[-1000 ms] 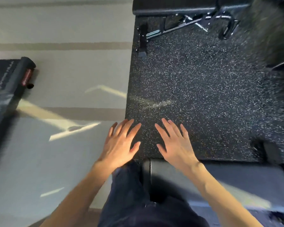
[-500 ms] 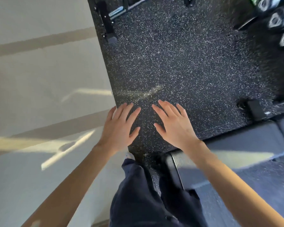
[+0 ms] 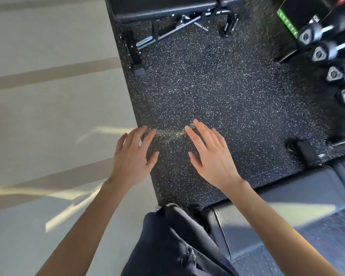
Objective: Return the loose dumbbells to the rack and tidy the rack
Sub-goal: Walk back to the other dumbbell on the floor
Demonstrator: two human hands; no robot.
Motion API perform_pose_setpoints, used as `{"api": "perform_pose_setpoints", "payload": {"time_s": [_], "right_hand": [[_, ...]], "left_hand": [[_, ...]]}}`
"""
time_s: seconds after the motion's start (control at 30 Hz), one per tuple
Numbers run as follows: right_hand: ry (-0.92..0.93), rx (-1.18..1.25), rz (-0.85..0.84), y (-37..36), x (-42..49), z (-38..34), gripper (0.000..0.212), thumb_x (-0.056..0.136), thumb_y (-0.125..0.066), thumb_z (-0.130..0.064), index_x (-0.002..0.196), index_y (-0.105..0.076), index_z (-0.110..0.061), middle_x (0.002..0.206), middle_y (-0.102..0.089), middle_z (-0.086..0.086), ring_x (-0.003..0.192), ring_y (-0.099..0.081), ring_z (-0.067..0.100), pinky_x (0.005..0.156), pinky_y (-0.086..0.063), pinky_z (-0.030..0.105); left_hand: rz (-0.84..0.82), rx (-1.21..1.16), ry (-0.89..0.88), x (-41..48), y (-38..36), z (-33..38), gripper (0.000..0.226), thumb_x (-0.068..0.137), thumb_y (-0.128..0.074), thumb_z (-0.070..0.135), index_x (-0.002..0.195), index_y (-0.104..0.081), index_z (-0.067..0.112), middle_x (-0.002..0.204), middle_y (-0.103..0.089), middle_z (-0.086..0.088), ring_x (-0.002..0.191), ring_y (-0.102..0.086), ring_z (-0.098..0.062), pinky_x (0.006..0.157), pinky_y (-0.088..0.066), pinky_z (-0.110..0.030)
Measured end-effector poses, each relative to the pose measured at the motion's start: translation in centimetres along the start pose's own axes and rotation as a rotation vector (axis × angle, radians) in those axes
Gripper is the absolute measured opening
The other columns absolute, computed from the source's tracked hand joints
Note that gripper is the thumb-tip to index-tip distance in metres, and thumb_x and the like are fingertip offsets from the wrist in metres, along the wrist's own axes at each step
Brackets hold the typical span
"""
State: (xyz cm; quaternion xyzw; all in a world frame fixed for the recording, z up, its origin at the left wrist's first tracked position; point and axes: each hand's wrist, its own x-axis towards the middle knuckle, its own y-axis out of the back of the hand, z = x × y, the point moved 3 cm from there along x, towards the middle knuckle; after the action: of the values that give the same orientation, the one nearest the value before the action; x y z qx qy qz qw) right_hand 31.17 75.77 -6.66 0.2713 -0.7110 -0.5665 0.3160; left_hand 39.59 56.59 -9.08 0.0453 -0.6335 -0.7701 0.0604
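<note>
My left hand point(image 3: 133, 155) and my right hand point(image 3: 211, 156) are stretched out in front of me, palms down, fingers straight, holding nothing. They hover above the black speckled rubber floor point(image 3: 217, 92). At the right edge several black dumbbells point(image 3: 327, 52) with grey triangular end caps lie in a row on a dark rack point(image 3: 341, 141), blurred. They are well to the right of my right hand. No dumbbell shows loose on the floor.
A black bench point(image 3: 167, 6) with a metal frame and foot point(image 3: 133, 50) stands at the top. Another padded bench point(image 3: 287, 198) lies at my lower right. Pale flooring point(image 3: 48, 116) runs along the left. A green-striped black box point(image 3: 299, 12) sits top right.
The view has swung right and tilted, bringing the dumbbell row into sight at the right. Both hands stay open and empty, spread slightly further apart.
</note>
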Motion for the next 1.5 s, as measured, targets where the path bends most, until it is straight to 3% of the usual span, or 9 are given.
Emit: {"api": "perform_pose_setpoints", "payload": {"time_s": [0.23, 0.5, 0.63, 0.77, 0.97, 1.17, 1.3, 1.5], "right_hand": [[-0.009, -0.019, -0.104, -3.5, 4.5, 2.2, 0.06, 0.086, -0.058, -0.025, 0.141, -0.036, -0.014, 0.147, -0.036, 0.013, 0.134, -0.036, 0.03, 0.109, -0.03, 0.049], [0.006, -0.016, -0.248, -6.8, 18.7, 6.8, 0.055, 0.086, -0.059, -0.034, 0.136, -0.044, -0.015, 0.138, -0.048, 0.012, 0.129, -0.044, 0.03, 0.103, -0.037, 0.051], [0.044, 0.018, -0.198, -5.1, 26.1, 9.0, 0.051, 0.092, -0.038, -0.041, 0.135, -0.045, -0.015, 0.139, -0.047, 0.01, 0.128, -0.045, 0.028, 0.104, -0.038, 0.049], [0.086, 0.032, -0.122, -3.6, 33.4, 11.3, 0.051, 0.091, -0.051, -0.034, 0.136, -0.044, -0.013, 0.141, -0.044, 0.011, 0.13, -0.042, 0.028, 0.106, -0.035, 0.05], [0.114, 0.006, -0.149, -3.6, 39.4, 12.9, 0.053, 0.092, -0.033, -0.04, 0.137, -0.043, -0.015, 0.141, -0.045, 0.01, 0.129, -0.044, 0.026, 0.106, -0.035, 0.048], [0.1, -0.007, -0.154, -5.1, 46.0, 13.8, 0.051, 0.091, -0.039, -0.039, 0.136, -0.044, -0.015, 0.14, -0.045, 0.011, 0.128, -0.045, 0.028, 0.104, -0.037, 0.05], [0.117, -0.047, -0.171, -5.8, 52.5, 13.9, 0.053, 0.087, -0.055, -0.035, 0.135, -0.047, -0.013, 0.139, -0.046, 0.012, 0.127, -0.046, 0.029, 0.103, -0.037, 0.052], [0.142, -0.121, -0.25, -5.8, 63.6, 13.2, 0.056, 0.09, -0.048, -0.039, 0.14, -0.039, -0.017, 0.145, -0.04, 0.009, 0.131, -0.041, 0.026, 0.106, -0.033, 0.049]], "left_hand": [[-0.018, -0.005, -0.058, 4.2, -0.8, -1.4, 0.057, 0.088, -0.037, 0.044, 0.133, -0.052, 0.013, 0.135, -0.051, -0.013, 0.122, -0.049, -0.034, 0.1, -0.04, -0.051], [-0.06, 0.061, 0.01, 15.9, 1.4, -7.4, 0.057, 0.088, -0.034, 0.044, 0.133, -0.052, 0.015, 0.135, -0.052, -0.012, 0.122, -0.049, -0.032, 0.102, -0.04, -0.051], [-0.051, 0.075, 0.013, 23.5, 3.8, -9.4, 0.058, 0.089, -0.032, 0.047, 0.135, -0.05, 0.015, 0.137, -0.05, -0.013, 0.124, -0.048, -0.033, 0.101, -0.04, -0.051], [0.003, 0.085, 0.024, 30.2, 5.2, -10.8, 0.058, 0.089, -0.033, 0.047, 0.134, -0.051, 0.014, 0.136, -0.051, -0.013, 0.123, -0.049, -0.033, 0.101, -0.041, -0.051], [-0.001, 0.095, 0.031, 34.6, 4.9, -13.8, 0.056, 0.089, -0.036, 0.045, 0.132, -0.052, 0.015, 0.134, -0.052, -0.012, 0.121, -0.05, -0.032, 0.1, -0.041, -0.049], [0.001, 0.1, 0.043, 39.7, 4.9, -19.0, 0.055, 0.088, -0.036, 0.045, 0.131, -0.053, 0.015, 0.134, -0.053, -0.013, 0.12, -0.051, -0.034, 0.1, -0.041, -0.05], [0.002, 0.086, 0.046, 44.5, 5.4, -23.1, 0.057, 0.088, -0.036, 0.045, 0.132, -0.054, 0.015, 0.135, -0.052, -0.012, 0.121, -0.051, -0.034, 0.101, -0.04, -0.05], [0.03, 0.036, 0.077, 52.5, 8.0, -30.6, 0.057, 0.088, -0.034, 0.046, 0.131, -0.054, 0.015, 0.134, -0.053, -0.013, 0.121, -0.051, -0.034, 0.101, -0.039, -0.051]]}}
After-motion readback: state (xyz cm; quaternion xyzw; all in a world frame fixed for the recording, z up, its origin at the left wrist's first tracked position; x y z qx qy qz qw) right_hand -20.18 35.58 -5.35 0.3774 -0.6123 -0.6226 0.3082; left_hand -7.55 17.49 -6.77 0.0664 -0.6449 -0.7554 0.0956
